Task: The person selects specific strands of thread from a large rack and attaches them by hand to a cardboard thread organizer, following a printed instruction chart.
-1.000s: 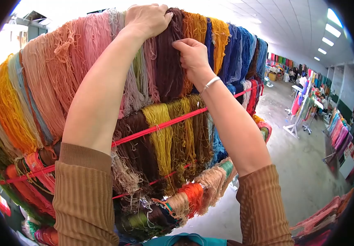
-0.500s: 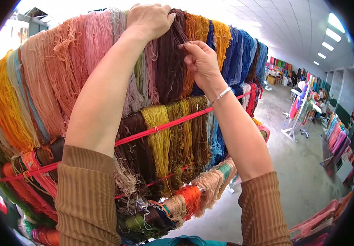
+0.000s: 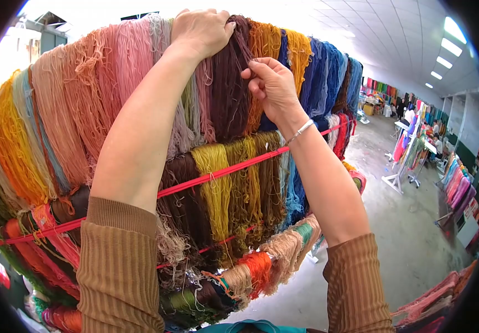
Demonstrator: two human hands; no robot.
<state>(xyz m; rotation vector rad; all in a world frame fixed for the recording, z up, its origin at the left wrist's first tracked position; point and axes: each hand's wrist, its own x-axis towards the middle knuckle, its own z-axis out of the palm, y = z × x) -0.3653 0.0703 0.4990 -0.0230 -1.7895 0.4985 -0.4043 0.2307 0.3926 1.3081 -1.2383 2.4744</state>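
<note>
A dark plum yarn skein [image 3: 230,97] hangs from the top row of a rack, between pale pink and orange skeins. My left hand [image 3: 203,32] is closed over the top of the row at the plum skein's upper left; its fingertips are mostly hidden behind the yarn. On the skein's right edge, my right hand [image 3: 274,84] pinches a few thin plum strands between thumb and finger. Right beside it hang an orange skein [image 3: 265,41] and blue skeins [image 3: 318,72].
Red bars [image 3: 222,176] cross the rack below my hands, with yellow and brown skeins [image 3: 212,166] behind them. Lower down lies a peach yarn bundle [image 3: 286,247]. Concrete floor [image 3: 372,222] stretches to the right, towards white stands [image 3: 397,176] and people farther back.
Both hands stay at nearly the same places on the plum skein. The right hand's fingers have shifted slightly, and the view has moved a little.
</note>
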